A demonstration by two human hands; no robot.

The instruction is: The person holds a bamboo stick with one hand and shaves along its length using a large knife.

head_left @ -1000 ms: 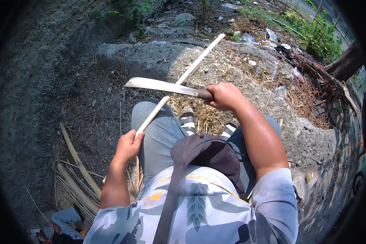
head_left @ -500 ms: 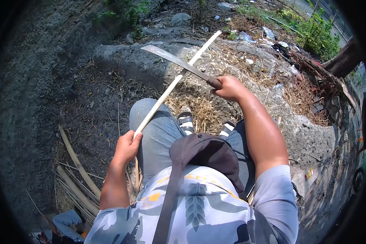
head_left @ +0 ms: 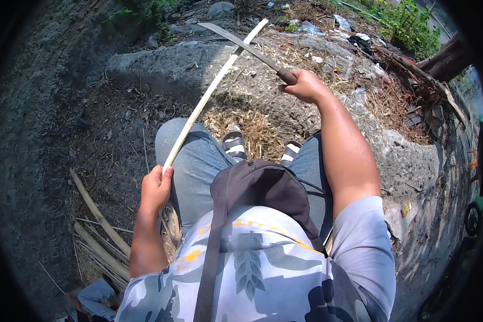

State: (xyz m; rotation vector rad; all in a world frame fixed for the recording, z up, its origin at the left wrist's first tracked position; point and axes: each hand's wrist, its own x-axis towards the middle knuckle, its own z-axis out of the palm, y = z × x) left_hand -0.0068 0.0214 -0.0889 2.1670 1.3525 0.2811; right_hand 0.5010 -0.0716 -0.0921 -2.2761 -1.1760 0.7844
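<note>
My left hand (head_left: pixel 156 188) is closed around the near end of a long pale strip of split wood or bamboo (head_left: pixel 206 95), which slants up and away across my left knee. In my right hand (head_left: pixel 307 86) is the dark handle of a machete (head_left: pixel 246 47), its curved blade pointing up to the left. The blade crosses the strip not far from its far end and appears to touch it. Wood shavings (head_left: pixel 252 134) lie on the ground around my sandalled feet.
Several long bamboo pieces (head_left: pixel 99 212) lie at my left side. A rock ledge (head_left: pixel 166 64) runs ahead of me, with litter and dry scraps beyond it. A tree trunk (head_left: pixel 448 59) stands at the far right. Part of another person's leg (head_left: pixel 96 298) shows at lower left.
The machete blade has slid along the strip toward its far end. The view has shifted slightly, so both hands and the strip sit a little higher and further left.
</note>
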